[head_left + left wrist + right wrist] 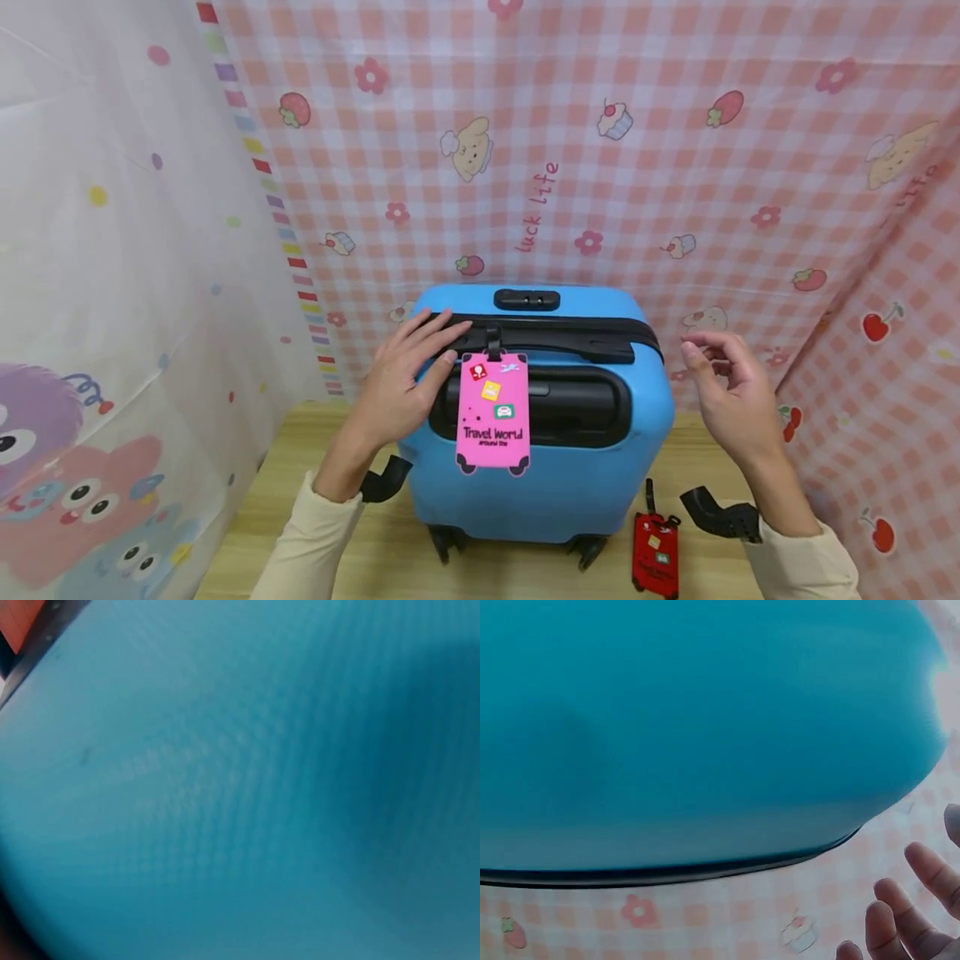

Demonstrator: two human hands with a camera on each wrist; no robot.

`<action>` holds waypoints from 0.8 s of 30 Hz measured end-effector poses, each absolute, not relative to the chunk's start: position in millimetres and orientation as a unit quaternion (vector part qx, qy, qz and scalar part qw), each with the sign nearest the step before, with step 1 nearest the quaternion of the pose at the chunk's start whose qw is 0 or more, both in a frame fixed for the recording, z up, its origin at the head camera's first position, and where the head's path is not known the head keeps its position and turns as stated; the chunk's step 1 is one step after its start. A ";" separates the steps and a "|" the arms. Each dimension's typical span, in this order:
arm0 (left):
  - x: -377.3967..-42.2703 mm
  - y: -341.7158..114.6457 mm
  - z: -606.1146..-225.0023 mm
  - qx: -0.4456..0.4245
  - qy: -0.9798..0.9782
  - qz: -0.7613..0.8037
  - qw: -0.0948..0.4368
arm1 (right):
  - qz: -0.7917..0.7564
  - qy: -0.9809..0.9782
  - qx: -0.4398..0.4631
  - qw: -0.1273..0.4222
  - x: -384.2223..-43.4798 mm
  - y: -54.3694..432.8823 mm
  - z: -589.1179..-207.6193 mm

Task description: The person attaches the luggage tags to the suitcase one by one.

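A blue hard-shell suitcase [536,487] stands upright, its shell filling much of both wrist views. A pink "Travel World" luggage tag [493,414] hangs by a black strap from the suitcase's black carry handle [558,343]. At the upper left edge rests my left hand [405,379], fingers extended over the black rim beside the tag's strap; it holds nothing visible. Off the suitcase's right side, apart from it, my right hand [738,400] hovers with loosely bent fingers and nothing in them. The right wrist view shows its fingertips [922,874] past the suitcase's edge.
A red luggage tag [655,554] with a black strap lies on the wood-grain surface [288,500], right of the suitcase's wheels [588,550]. A pink checked cloth [420,158] hangs behind and to the right. A white printed sheet [112,275] hangs on the left.
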State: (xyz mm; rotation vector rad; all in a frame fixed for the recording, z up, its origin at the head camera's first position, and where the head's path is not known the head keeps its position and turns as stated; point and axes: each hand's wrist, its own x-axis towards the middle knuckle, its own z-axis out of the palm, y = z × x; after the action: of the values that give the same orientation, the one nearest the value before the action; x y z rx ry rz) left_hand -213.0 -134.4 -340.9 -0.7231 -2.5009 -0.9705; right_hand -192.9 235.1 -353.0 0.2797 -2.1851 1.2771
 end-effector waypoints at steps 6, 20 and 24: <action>-213.1 -134.4 -340.5 -0.257 -0.884 -0.344 0.184 | 0.467 -0.833 0.075 0.289 -194.2 245.9 -371.4; -212.3 -134.2 -339.5 -0.255 -0.885 -0.343 0.184 | 0.460 -0.855 -0.011 0.239 -197.6 274.4 -417.5; -212.7 -133.9 -340.0 -0.258 -0.884 -0.344 0.186 | 0.454 -0.865 -0.042 0.210 -198.4 281.2 -432.2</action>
State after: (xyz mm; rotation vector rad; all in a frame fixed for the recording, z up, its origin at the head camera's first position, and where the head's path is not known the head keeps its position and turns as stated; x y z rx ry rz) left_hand -212.7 -133.9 -340.0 -0.7256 -2.4895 -0.9691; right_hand -198.4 281.2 -432.2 -0.1167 -2.4050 1.2623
